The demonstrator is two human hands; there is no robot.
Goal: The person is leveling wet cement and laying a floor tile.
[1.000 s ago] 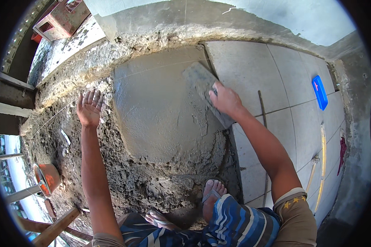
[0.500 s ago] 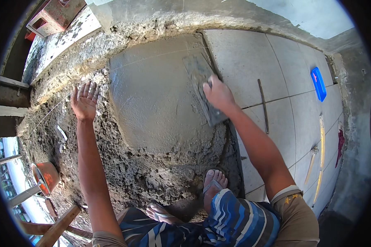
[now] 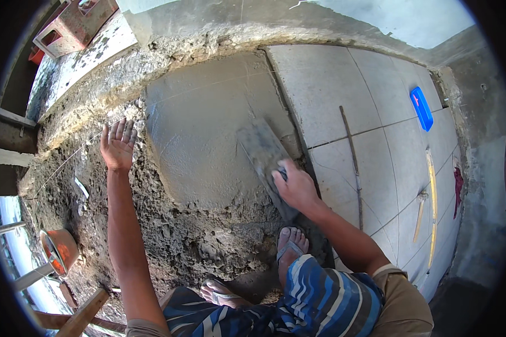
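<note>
My right hand (image 3: 296,186) grips the handle of a flat grey plastering float (image 3: 261,147). The float lies against a smooth bed of wet mortar (image 3: 199,135), slanted across its right part, its near end by the rough edge close to my foot. My left hand (image 3: 118,147) holds nothing; its fingers are stretched out and apart, palm up, over the rough ground left of the mortar. A thin string (image 3: 73,154) runs past the left hand and across the far part of the bed.
Laid pale tiles (image 3: 326,84) border the mortar on the right. On them lie a thin rod (image 3: 352,163), a blue tray (image 3: 421,108), a hammer (image 3: 420,216) and a yellow measuring stick (image 3: 432,208). An orange bucket (image 3: 64,250) stands at left; a red crate (image 3: 76,28) sits far left.
My right hand has drawn the float toward me and slightly left over the mortar. The left hand stays outstretched in nearly the same place.
</note>
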